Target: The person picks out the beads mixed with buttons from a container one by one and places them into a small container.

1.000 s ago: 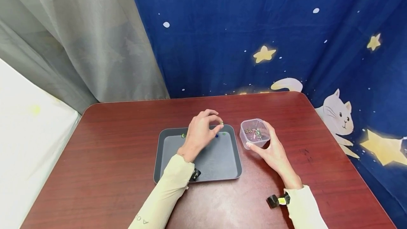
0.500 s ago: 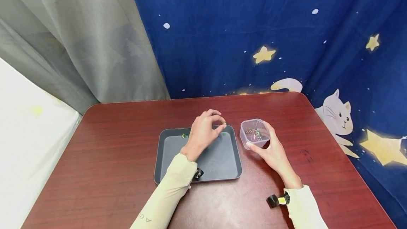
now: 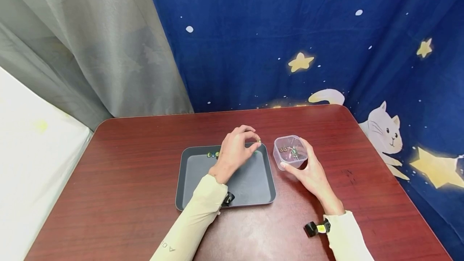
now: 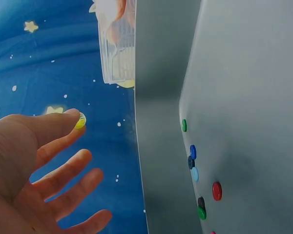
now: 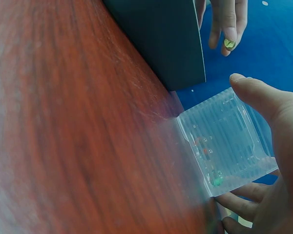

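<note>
Yellow disc (image 4: 81, 121) pinched in the left hand (image 3: 233, 150), near the grey tray's (image 3: 250, 184) far right corner; right hand (image 3: 312, 172) grasps clear plastic container (image 5: 234, 136) beside tray's right edge.

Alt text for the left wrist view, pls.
A left hand pinches a small yellow disc near a gray tray holding colored discs, including red, green and blue. A clear plastic box and blue starry curtain also show.

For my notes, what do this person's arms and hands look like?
The left hand and right hand are ungloved. Cream sleeves cover the forearms, the left bearing small dark markings. A black device sits at each cuff, the right with a yellow patch.
</note>
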A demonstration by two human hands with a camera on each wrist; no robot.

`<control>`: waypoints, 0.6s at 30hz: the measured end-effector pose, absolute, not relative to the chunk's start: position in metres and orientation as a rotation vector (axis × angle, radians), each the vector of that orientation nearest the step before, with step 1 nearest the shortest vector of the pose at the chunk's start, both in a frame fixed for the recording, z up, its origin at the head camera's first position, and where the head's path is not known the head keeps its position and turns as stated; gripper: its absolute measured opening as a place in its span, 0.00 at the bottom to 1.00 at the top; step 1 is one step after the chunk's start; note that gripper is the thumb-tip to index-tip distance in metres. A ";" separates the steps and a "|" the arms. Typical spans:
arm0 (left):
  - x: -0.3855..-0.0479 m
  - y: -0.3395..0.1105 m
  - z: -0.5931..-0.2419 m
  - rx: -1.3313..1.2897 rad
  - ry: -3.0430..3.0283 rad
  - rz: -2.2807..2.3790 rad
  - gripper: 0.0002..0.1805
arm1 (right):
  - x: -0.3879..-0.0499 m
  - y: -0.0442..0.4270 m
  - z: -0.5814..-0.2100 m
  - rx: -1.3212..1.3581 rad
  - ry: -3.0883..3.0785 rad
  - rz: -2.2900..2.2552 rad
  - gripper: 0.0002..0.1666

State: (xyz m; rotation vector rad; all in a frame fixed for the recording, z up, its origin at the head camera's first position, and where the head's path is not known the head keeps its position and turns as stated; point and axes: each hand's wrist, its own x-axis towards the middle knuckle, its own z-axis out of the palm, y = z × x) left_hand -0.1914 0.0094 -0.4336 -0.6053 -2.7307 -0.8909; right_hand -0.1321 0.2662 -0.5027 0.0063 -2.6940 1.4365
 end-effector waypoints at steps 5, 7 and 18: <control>-0.192 0.012 -0.434 -0.624 -2.718 -0.880 0.06 | -0.132 0.266 -0.503 0.009 -2.695 1.432 0.64; -0.191 0.013 -0.434 -0.629 -2.716 -0.882 0.06 | -0.132 0.266 -0.502 0.012 -2.696 1.430 0.64; -0.189 0.017 -0.433 -0.650 -2.713 -0.903 0.07 | -0.132 0.266 -0.501 0.023 -2.689 1.446 0.64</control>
